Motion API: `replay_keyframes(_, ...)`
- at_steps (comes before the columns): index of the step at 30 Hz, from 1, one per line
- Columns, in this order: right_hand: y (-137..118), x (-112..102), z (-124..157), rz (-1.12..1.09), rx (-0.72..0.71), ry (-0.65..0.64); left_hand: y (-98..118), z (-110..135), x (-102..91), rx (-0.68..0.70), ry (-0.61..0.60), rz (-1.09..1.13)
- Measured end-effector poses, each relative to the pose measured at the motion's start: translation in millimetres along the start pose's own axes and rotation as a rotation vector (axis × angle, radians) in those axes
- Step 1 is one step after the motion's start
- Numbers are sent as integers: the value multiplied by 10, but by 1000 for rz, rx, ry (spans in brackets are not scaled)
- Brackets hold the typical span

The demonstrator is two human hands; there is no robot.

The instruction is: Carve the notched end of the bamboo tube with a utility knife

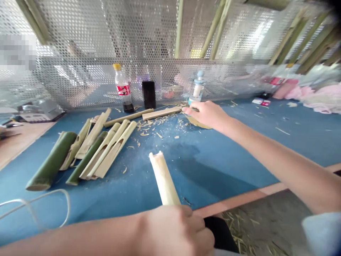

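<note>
My left hand [176, 231] is wrapped round a pale, peeled bamboo piece [165, 179], its notched end pointing away from me above the blue table. At the back of the table, my right hand [205, 113] reaches out with its fingers stretched to the left. Those fingertips are by the end of a flat pale wooden strip [162, 113]. Under the palm lies a tan sheet [198, 123], partly covered by the hand. Whether the fingers touch the strip or the sheet is hard to make out. Bamboo shavings [158, 124] are scattered nearby.
Several cut bamboo pieces [106, 153] and a thick green bamboo tube [53, 160] lie at left. Along the perforated metal screen [87, 71] stand a cola bottle [124, 90], a black phone [149, 94] and a blue-white bottle [197, 87]. A white cord [68, 202] loops at front left.
</note>
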State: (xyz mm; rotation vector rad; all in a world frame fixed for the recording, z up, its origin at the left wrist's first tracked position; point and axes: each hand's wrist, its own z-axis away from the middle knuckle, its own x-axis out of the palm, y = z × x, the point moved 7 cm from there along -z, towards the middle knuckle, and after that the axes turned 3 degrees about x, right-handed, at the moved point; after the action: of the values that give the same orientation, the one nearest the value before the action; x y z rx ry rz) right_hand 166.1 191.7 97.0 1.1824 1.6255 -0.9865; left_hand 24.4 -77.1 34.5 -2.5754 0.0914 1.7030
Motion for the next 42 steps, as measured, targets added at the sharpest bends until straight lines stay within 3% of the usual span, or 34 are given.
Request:
replay_keyframes(2, 114, 208, 95, 14, 22, -70, -43, -6, 19, 4, 44, 20)
replay_keyframes(6, 134, 529, 370, -64, -7, -111, 22, -38, 102, 59, 14, -7)
replay_keyframes(10, -151, 500, 785, -255, -108, -108, 59, -79, 46, 41, 35, -43)
replay_keyframes(12, -418, 469, 1084, -411, -179, -211, 85, -116, 3, 63, 64, -48)
replay_keyframes(13, -574, 459, 1249, -515, -215, -294, 107, -141, -12, 87, 79, -58)
replay_keyframes(15, -857, 466, 1579, -1052, -134, -586, 172, -203, -28, 151, 110, -102)
replay_keyframes(18, -1084, 430, 1919, -1464, 79, -762, 300, -311, -1, 257, 83, -237)
replay_keyframes(20, -1072, 414, 2014, -1557, 160, -692, 341, -366, -35, 271, 73, -280)
replay_keyframes(22, -967, 390, 2040, -1632, 164, -512, 260, -389, -194, 140, 168, -242)
replay_keyframes(25, -777, 378, 2081, -1694, 133, -271, -102, -271, -482, -295, 404, -230)
replay_keyframes(27, -703, 376, 2129, -1658, 116, -201, -351, -148, -522, -560, 454, -266)
replay_keyframes(29, -676, 362, 2178, -1609, 108, -175, -530, -86, -453, -701, 441, -246)
replay_keyframes(34, -708, 383, 2231, -1612, 172, -263, -650, -58, -415, -752, 571, -169)
replay_keyframes(38, -752, 392, 2150, -1595, 170, -358, -666, -72, -510, -726, 494, -263)
replay_keyframes(42, -794, 313, 2078, -1589, 79, -369, -733, -24, -630, -761, 467, -375)
